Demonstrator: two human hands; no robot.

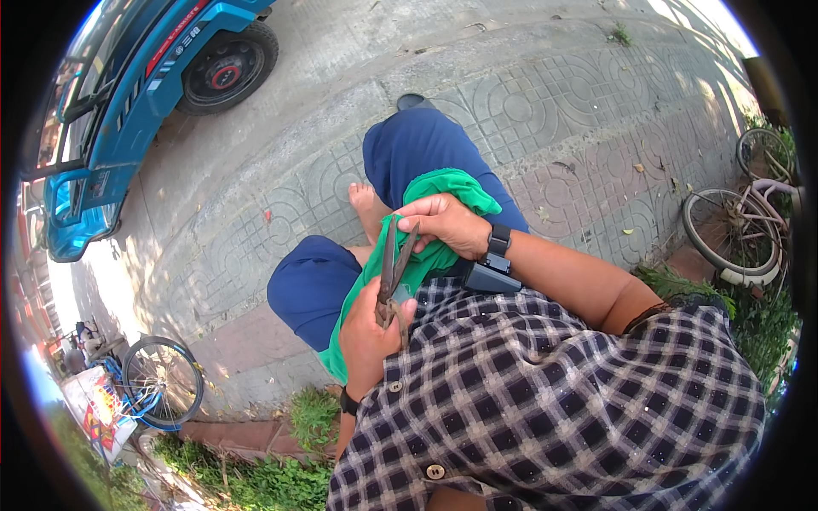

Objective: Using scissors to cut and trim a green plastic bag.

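Here the left hand holds scissors against green cloth.

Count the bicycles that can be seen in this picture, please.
2. One blue bicycle lies at the lower left, beside the grass. One pale pink bicycle stands at the right edge, near the plants. Both are cut off by the picture's rim, so others may be hidden.
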